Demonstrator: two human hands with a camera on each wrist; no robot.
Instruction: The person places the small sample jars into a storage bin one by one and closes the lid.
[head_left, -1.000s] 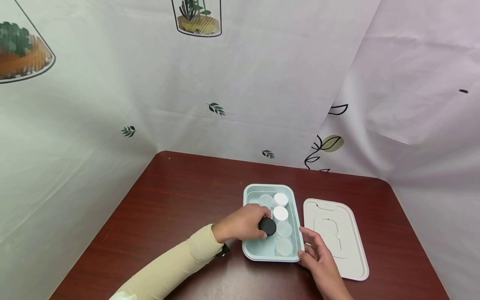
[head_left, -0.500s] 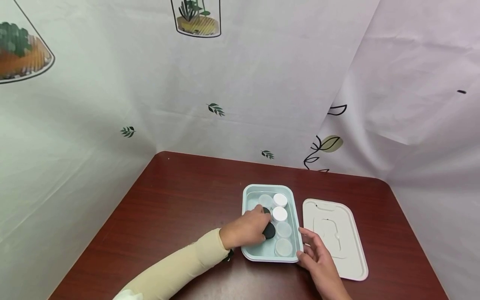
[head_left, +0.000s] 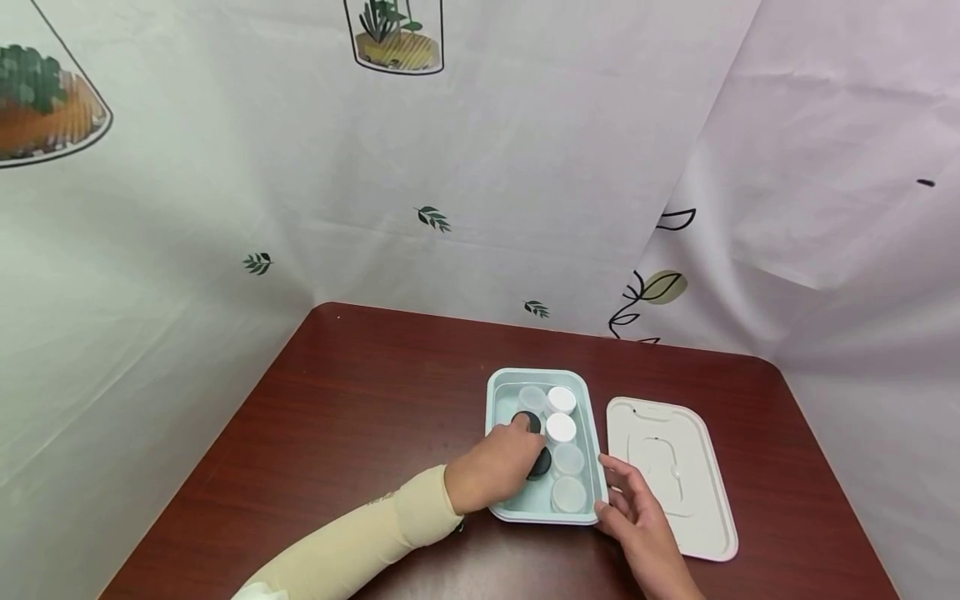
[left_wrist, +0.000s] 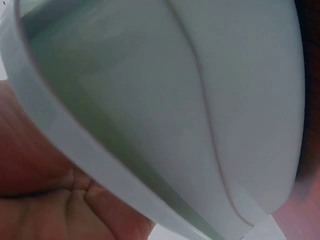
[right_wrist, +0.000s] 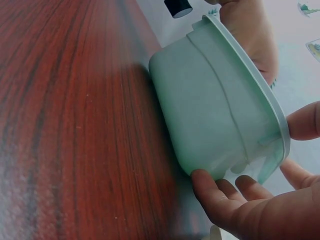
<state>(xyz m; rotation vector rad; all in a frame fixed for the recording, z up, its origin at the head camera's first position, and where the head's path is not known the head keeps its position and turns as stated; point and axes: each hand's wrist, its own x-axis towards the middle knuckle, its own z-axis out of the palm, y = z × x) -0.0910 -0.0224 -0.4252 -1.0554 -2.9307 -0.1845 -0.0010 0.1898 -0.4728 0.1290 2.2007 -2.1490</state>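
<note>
My left hand (head_left: 495,468) reaches over the near left rim of a pale blue plastic box (head_left: 501,507). Its fingers touch the far black-lidded jar (head_left: 534,419); the near black-lidded jar (head_left: 540,467) sits beside the hand, partly covered. How the fingertips close is hidden; the left wrist view shows the palm (left_wrist: 60,185) behind the box wall. My right hand (head_left: 637,521) holds the box's near right corner. In the right wrist view, the thumb (right_wrist: 305,121) meets the rim and the fingers lie along the lower wall. White-lidded jars (head_left: 561,427) and clear-lidded jars (head_left: 567,494) stand inside.
A white lid (head_left: 671,475) lies flat on the dark red-brown table (head_left: 390,367), to the right of the box. Printed fabric (head_left: 480,150) hangs behind and at both sides of the table.
My left hand has slid off the near black-lidded jar onto the far one, which now shows. The near jar sits slightly closer to the person. The right hand stays put.
</note>
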